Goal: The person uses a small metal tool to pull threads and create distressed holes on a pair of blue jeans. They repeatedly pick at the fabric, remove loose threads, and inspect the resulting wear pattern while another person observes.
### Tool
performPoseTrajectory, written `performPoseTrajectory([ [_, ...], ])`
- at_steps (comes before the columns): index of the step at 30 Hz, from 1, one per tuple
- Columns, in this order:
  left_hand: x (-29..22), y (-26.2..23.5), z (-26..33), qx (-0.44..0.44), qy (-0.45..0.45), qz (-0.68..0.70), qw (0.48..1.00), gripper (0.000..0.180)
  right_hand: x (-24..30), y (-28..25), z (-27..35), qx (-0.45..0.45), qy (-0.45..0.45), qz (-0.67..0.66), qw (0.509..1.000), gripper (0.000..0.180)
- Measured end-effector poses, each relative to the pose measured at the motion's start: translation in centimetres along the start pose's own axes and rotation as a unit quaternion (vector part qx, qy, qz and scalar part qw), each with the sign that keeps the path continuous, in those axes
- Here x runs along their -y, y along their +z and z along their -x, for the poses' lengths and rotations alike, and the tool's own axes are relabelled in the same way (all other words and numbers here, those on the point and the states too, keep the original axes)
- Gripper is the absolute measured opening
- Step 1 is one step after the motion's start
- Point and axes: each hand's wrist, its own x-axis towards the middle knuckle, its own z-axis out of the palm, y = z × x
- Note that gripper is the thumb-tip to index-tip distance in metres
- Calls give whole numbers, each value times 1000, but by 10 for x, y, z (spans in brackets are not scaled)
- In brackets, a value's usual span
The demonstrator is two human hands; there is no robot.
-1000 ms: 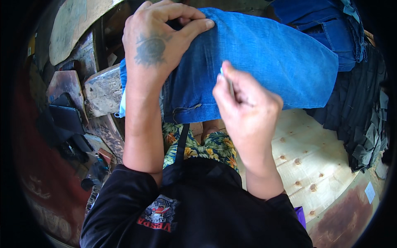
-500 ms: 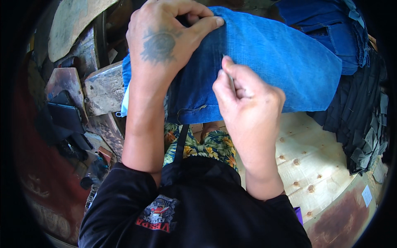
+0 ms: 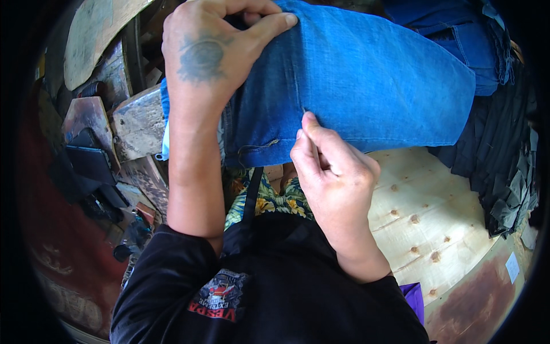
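Observation:
A piece of blue denim [image 3: 378,74], like a trouser leg, is spread in front of me. Its far edge is pinched between thumb and fingers of my left hand [image 3: 220,49]. Below that pinch, my right hand [image 3: 338,166] is closed around a slim, pale, pointed tool [image 3: 315,150], mostly hidden by the fingers. Its tip touches or hovers just over the denim, beside the line between a darker strip and the lighter cloth; I cannot tell which. Near the close edge lies a stitched seam [image 3: 260,147] with a loose thread.
At the far right are folded jeans [image 3: 458,46] and, below them, a heap of dark cloth [image 3: 492,155]. A pale wooden board [image 3: 424,212] lies to my right. On the left stand worn wooden pieces [image 3: 137,123] and a black wallet-like object [image 3: 89,163].
My right hand has drawn the tool down the denim, nearer to me. The left hand and the cloth have shifted slightly to the left and away.

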Motion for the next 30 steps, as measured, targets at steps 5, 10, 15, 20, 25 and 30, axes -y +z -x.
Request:
performPoseTrajectory([
  [5,3,-1,-1,15,-28,19,999,23,-10,-9,5,48,88,-109,989,22],
  [10,-11,-37,22,34,97,-59,993,28,-27,-56,-3,87,187,-296,933,26],
  [15,-40,-33,101,-50,32,-166,984,23,-44,-51,-58,132,-208,-106,963,18],
  [20,-20,-10,116,-122,55,-145,980,15,-36,-35,-85,167,-304,6,938,22],
  [25,-11,-9,119,-137,76,-143,977,11,-32,-21,-83,130,-324,46,936,12],
  [30,-3,-18,117,-161,43,-49,985,13,-46,-25,-83,112,-282,-46,952,7],
])
